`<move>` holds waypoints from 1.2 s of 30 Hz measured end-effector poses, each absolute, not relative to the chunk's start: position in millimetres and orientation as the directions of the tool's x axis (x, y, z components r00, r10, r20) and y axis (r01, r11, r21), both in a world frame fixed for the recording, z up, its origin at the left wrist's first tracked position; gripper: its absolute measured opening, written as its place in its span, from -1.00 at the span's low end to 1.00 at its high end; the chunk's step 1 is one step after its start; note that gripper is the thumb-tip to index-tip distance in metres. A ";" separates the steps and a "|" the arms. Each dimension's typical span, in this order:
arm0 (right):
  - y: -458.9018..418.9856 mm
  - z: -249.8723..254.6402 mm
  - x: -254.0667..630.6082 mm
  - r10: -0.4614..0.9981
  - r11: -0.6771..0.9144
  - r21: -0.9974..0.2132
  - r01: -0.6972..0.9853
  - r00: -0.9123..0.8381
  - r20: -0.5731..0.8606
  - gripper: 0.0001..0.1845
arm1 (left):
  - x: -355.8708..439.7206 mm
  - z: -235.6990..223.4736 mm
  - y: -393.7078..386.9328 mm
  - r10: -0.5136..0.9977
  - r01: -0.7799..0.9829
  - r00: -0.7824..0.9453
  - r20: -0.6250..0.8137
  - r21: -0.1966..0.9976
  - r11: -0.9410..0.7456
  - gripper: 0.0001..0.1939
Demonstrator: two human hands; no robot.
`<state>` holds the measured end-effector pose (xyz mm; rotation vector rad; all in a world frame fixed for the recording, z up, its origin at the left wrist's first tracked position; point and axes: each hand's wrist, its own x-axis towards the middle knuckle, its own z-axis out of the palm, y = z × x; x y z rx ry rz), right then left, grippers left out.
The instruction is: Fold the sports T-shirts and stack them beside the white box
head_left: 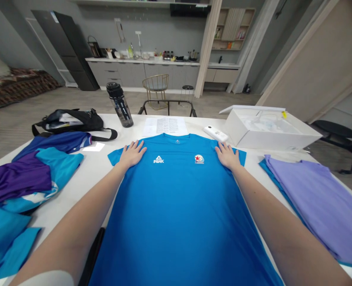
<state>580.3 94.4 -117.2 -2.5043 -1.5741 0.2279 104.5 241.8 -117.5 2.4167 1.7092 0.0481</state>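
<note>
A blue T-shirt (178,198) lies spread out front side up on the white table, its collar toward the far edge. It carries a white logo on one side of the chest and a round badge with a red star on the other. My left hand (132,154) rests flat on the left shoulder and sleeve, fingers apart. On the opposite shoulder, my right hand (227,155) lies flat too, with its fingers spread. Neither hand grips the cloth. The shirt's lower hem runs out of view at the bottom.
Crumpled blue and purple clothes (18,178) lie at the left, below a black bag (71,121). A bottle (120,105), printed papers (165,126), a white device (216,134) and an open white box (271,127) line the far side. Folded lilac clothing (315,202) sits at right.
</note>
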 end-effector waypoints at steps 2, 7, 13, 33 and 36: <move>91.0 -114.3 579.4 0.890 -0.408 -0.291 0.865 0.448 0.085 -0.25 | 104.1 -112.1 241.4 0.945 0.935 0.326 -0.028 0.154 -0.319 -0.28; 69.7 -101.7 588.5 0.827 -0.439 -0.312 0.843 0.515 0.227 -0.42 | 145.2 -85.8 193.3 0.857 0.877 0.439 0.269 0.078 -0.474 -0.32; 26.3 -105.5 614.2 0.865 -0.457 -0.229 0.859 0.490 0.111 -0.39 | 244.8 -88.3 53.1 0.607 0.595 0.775 0.174 0.121 -0.795 -0.33; 25.8 -99.7 626.4 0.849 -0.490 -0.280 0.825 0.525 0.061 -0.36 | 296.9 -75.2 -254.5 0.142 0.063 0.981 0.135 0.470 -0.880 -0.35; 34.7 -95.9 622.8 0.721 -0.633 -0.364 0.683 0.691 0.043 -0.32 | 325.4 -89.4 -273.3 0.307 0.248 0.950 0.065 0.443 -0.862 -0.38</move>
